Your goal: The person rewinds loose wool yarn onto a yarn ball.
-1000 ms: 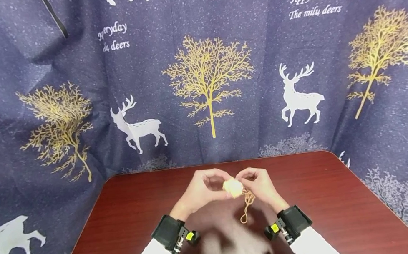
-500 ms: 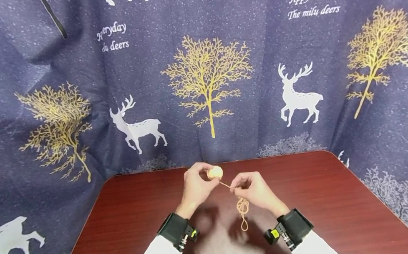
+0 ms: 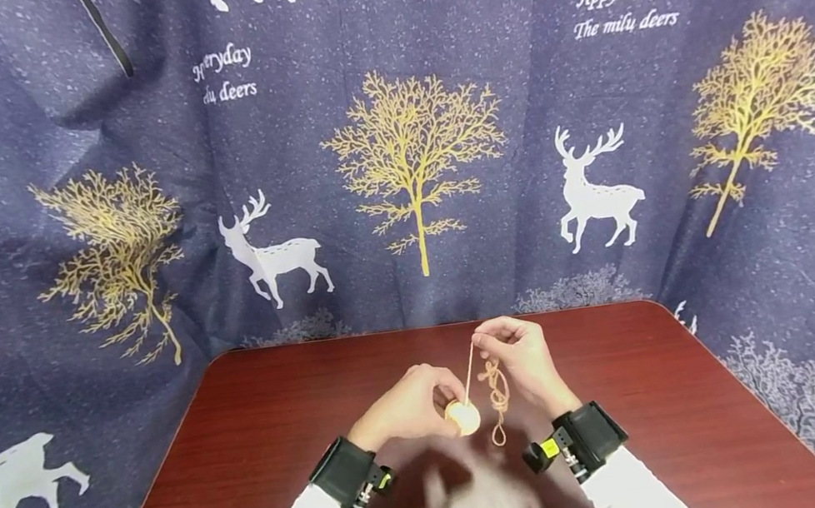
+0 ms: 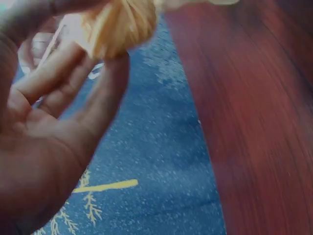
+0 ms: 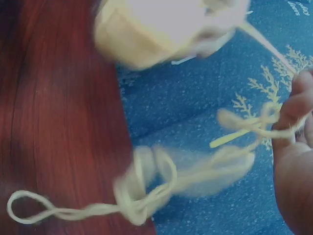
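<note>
A small pale-yellow ball of yarn (image 3: 463, 418) is pinched between the thumb and fingers of my left hand (image 3: 411, 406), above the table. From it a taut strand of yarn (image 3: 470, 374) runs up to my right hand (image 3: 529, 360), which pinches it between thumb and fingertips. Below the right hand dangles a loose tangle of yarn (image 3: 498, 394) ending in a small loop. In the left wrist view the wound yarn ball (image 4: 120, 30) shows at the fingertips. Motion blurs both the ball (image 5: 142, 36) and the hanging tangle (image 5: 139, 196) in the right wrist view.
A reddish-brown wooden table (image 3: 262, 438) lies beneath both hands, with a bright glare near its front. Behind it hangs a dark blue curtain (image 3: 383, 307) printed with deer and trees. Each wrist wears a black strap with a camera (image 3: 345, 471).
Over the last half second my left hand lowered the ball toward me and slightly right. My right hand rose and moved right, and the strand between them lengthened.
</note>
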A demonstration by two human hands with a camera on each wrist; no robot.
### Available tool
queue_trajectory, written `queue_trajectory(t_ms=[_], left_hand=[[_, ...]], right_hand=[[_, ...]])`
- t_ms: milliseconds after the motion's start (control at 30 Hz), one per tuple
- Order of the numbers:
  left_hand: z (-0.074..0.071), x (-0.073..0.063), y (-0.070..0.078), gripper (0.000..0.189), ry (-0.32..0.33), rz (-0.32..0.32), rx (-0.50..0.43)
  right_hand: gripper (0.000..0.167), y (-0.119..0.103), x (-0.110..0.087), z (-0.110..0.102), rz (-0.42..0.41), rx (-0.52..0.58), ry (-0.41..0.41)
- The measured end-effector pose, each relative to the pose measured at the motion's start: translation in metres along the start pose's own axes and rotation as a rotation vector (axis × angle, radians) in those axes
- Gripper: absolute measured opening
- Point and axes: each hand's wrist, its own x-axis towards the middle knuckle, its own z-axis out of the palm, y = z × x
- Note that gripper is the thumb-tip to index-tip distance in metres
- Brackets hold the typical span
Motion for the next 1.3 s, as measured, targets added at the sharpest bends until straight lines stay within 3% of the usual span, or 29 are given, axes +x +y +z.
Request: queue_trajectory(t_ms=[67, 167, 267, 333, 467, 600, 700, 767, 900, 967, 1033, 1133, 1233, 1300], left_hand=[[-0.002, 0.001, 0.003, 0.030, 0.007, 0.065, -0.110], [-0.006, 0.002, 0.008, 0.032, 0.076, 0.169, -0.269], [-0.010, 0.004, 0.010, 0.034, 0.204, 0.247, -0.356], [-0.012, 0.006, 0.010, 0.035, 0.301, 0.263, -0.443], [-0.014, 0.012, 0.011, 0.038, 0.540, 0.198, -0.659], [-0.015, 0.018, 0.010, 0.035, 0.790, 0.061, -0.833], [-0.014, 0.020, 0.004, 0.033, 0.914, -0.031, -0.819], [-0.012, 0.020, -0.002, 0.033, 0.949, -0.054, -0.677], [-0.006, 0.015, -0.017, 0.035, 0.908, -0.016, -0.184], [-0.004, 0.013, -0.022, 0.035, 0.829, 0.024, 0.046], [-0.002, 0.010, -0.025, 0.036, 0.719, 0.056, 0.191], [0.000, 0.007, -0.023, 0.034, 0.513, 0.105, 0.219], [-0.001, 0.005, -0.017, 0.033, 0.328, 0.143, 0.093], [-0.001, 0.004, -0.011, 0.033, 0.230, 0.166, -0.023]], right_hand=[[0.008, 0.003, 0.001, 0.000, 0.004, -0.045, 0.036], [0.010, 0.009, 0.001, -0.001, 0.018, -0.151, 0.057], [0.010, 0.017, -0.003, -0.001, 0.001, -0.294, 0.038], [0.008, 0.022, -0.006, 0.001, -0.023, -0.371, 0.012], [0.007, 0.027, -0.013, 0.006, -0.105, -0.489, -0.054], [0.013, 0.022, -0.020, 0.011, -0.202, -0.545, -0.131], [0.018, 0.015, -0.023, 0.011, -0.239, -0.511, -0.203], [0.017, 0.011, -0.023, 0.010, -0.243, -0.462, -0.250], [0.011, 0.000, -0.019, 0.006, -0.206, -0.292, -0.287], [0.010, -0.004, -0.016, 0.004, -0.165, -0.175, -0.267], [0.013, -0.008, -0.013, 0.002, -0.120, -0.035, -0.244], [0.019, -0.010, -0.009, -0.001, -0.051, 0.198, -0.214], [0.023, -0.008, -0.004, -0.004, -0.009, 0.380, -0.186], [0.024, -0.004, -0.002, -0.006, 0.015, 0.432, -0.146]])
